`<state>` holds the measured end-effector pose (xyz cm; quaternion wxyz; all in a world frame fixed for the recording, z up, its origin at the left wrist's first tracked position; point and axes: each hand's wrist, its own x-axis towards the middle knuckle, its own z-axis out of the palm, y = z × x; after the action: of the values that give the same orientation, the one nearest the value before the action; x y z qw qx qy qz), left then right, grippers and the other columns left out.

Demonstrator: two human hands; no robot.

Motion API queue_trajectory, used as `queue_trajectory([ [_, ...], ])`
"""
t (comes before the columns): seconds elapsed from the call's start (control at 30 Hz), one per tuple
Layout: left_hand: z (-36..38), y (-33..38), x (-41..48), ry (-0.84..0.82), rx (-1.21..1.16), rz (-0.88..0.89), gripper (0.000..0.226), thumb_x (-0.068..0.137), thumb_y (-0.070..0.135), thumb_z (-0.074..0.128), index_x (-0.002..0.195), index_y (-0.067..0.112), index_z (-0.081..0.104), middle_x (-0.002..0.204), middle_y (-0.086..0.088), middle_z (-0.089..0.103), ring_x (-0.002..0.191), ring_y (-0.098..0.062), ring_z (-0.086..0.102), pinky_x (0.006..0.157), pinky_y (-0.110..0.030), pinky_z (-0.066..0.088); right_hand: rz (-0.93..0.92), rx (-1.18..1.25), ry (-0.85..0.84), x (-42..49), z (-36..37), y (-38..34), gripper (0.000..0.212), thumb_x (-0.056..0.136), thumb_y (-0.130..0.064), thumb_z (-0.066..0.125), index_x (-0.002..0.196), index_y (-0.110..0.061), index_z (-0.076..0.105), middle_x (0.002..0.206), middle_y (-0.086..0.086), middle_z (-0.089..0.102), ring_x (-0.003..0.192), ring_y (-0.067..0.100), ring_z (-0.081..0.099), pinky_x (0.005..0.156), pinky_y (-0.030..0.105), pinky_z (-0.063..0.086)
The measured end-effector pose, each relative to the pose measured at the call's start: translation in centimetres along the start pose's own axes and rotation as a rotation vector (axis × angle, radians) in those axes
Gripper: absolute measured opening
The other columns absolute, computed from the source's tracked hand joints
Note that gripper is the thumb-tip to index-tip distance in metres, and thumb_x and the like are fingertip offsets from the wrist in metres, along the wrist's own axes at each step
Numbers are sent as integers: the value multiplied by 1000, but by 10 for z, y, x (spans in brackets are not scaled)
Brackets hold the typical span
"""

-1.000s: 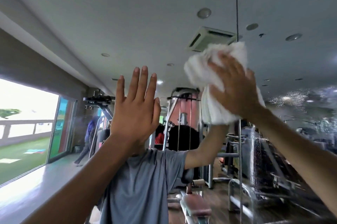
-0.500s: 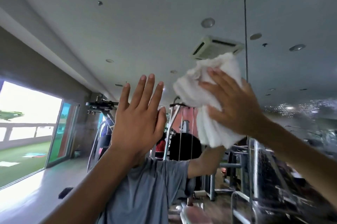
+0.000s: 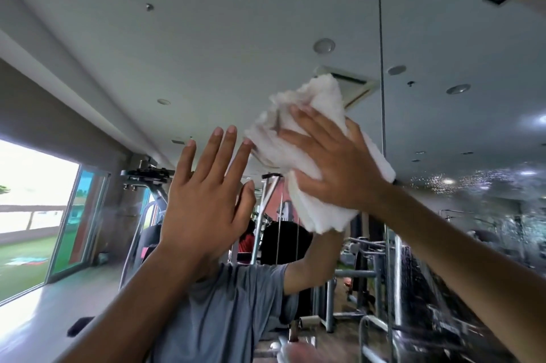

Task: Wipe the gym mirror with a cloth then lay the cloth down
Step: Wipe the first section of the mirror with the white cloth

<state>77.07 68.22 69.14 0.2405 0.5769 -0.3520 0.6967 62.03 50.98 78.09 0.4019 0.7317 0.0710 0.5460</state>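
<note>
Gym mirror (image 3: 236,37) backs the white cloth (image 3: 320,96), pressed flat under spread right hand (image 3: 334,166).

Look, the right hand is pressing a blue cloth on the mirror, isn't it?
Not quite. The cloth is white, not blue. The head view shows the right hand pressing it on the mirror, just as you said.

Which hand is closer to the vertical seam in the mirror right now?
Right. The right hand presses the white cloth on the glass just left of the seam, cloth overlapping it. The left hand, open and flat, is farther left, beyond the cloth.
</note>
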Motion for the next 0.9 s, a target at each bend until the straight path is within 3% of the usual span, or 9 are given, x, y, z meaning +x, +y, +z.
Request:
queue_trajectory([
  [0.07, 0, 2, 0, -3, 2, 4, 60, 101, 36, 30, 152, 7, 41, 160, -17, 32, 150, -31, 27, 120, -58, 21, 63, -18, -44, -10, -3, 32, 68, 84, -51, 45, 148, -34, 33, 162, 4, 28, 147, 21, 24, 109, 56, 24],
  [0.2, 0, 4, -1, -4, 35, 1, 60, 100, 34, 29, 152, 5, 41, 160, -19, 31, 150, -33, 28, 119, -58, 19, 744, 40, 113, 57, -3, 49, 61, 92, -54, 41, 149, -33, 34, 163, 0, 25, 148, 20, 22, 110, 60, 23],
  [0.27, -1, 2, 0, 0, 20, 17, 60, 100, 34, 31, 151, 6, 42, 159, -17, 33, 149, -32, 29, 120, -56, 19, 897, 52, 133, 97, 0, 22, 60, 95, -53, 40, 151, -32, 33, 164, 1, 20, 150, 20, 17, 112, 59, 16],
  [0.47, -3, -1, 0, -24, 13, 23, 62, 100, 36, 33, 151, 3, 41, 158, -16, 36, 150, -30, 28, 120, -56, 18, -34, -13, -14, 55, 1, -22, 67, 88, -55, 36, 152, -35, 34, 164, 0, 22, 150, 20, 21, 110, 47, 15],
  [0.53, -4, -1, 0, -29, 17, 32, 61, 99, 37, 34, 149, 2, 44, 157, -17, 38, 149, -31, 30, 120, -56, 19, -151, 5, -59, 25, -2, 8, 67, 87, -51, 41, 151, -35, 32, 164, 2, 24, 150, 21, 21, 112, 53, 14],
  [0.63, -6, 0, 1, -23, 9, 42, 61, 97, 37, 36, 145, 1, 49, 155, -18, 41, 146, -33, 35, 117, -56, 20, 61, -4, -65, 11, -9, 66, 69, 84, -48, 40, 151, -35, 26, 160, 5, 30, 147, 23, 26, 108, 64, 26],
  [0.77, -9, -3, 26, 1, 41, 38, 53, 88, 41, 40, 118, 5, 65, 120, -21, 62, 113, -33, 47, 96, -50, 28, 763, 58, 83, 77, -6, 75, 65, 92, -53, 32, 152, -30, 31, 164, 1, 21, 149, 22, 20, 111, 62, 21],
  [0.83, -11, -6, 59, 16, 35, 25, 46, 86, 42, 40, 106, 7, 61, 102, -16, 56, 97, -29, 41, 88, -45, 27, 742, 38, 91, 99, 0, 49, 60, 96, -49, 34, 154, -32, 28, 165, 1, 17, 150, 21, 17, 112, 61, 16],
  [0.9, -11, -11, 93, 11, 19, -9, 45, 87, 43, 37, 106, 8, 58, 104, -15, 53, 99, -30, 45, 89, -44, 25, 496, -16, 69, 92, 2, 26, 62, 94, -52, 30, 153, -33, 30, 165, -1, 18, 150, 20, 18, 110, 58, 19],
])
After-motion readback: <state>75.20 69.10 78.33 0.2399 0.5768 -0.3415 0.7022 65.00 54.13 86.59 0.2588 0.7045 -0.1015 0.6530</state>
